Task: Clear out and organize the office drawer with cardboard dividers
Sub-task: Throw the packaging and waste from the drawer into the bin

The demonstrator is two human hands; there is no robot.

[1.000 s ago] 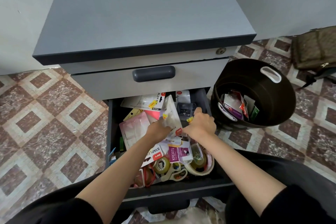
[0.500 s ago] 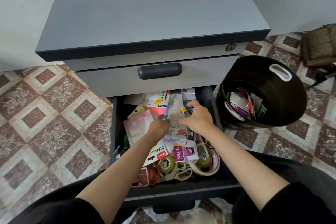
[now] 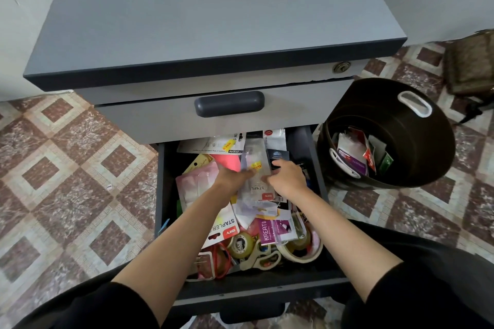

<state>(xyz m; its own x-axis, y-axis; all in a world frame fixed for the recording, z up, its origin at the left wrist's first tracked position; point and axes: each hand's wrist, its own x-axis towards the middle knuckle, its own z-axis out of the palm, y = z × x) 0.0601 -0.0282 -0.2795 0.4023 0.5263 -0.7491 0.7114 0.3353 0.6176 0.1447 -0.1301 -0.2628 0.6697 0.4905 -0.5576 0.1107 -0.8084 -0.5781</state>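
Head view was the only one available. The open drawer (image 3: 165, 195) of the grey cabinet (image 3: 213, 21) was recorded as still crowded with stationery; no cardboard dividers were visible.

A clear plastic packet (image 3: 257, 165) with a yellow sticker was held upright between both hands at the middle-rear of the drawer. Its long axis was noted as running front to back in the picture, the top end pointing toward the cabinet's closed upper drawer front (image 3: 160, 120), the lower end lost among the paper packs below. The left hand (image 3: 232, 177) was closed on the packet's left edge; the right hand (image 3: 287, 177) was curled at its right edge, the fingers (image 3: 276, 165) bent inward. Whether the right hand pinched the packet or a dark item behind it could not be told.

The black bucket (image 3: 427, 157), already holding several discarded packs, stood on the floor just beside the drawer's right wall. It was therefore judged that the packet lies to the left of its likely destination, and that the right hand is the nearer one for the transfer: a short carry rightward over the drawer wall.

Tape rolls (image 3: 299, 246) and a stapler pack (image 3: 222, 224) lay at the front of the drawer, untouched.

Clearing judged early; most contents not yet removed.
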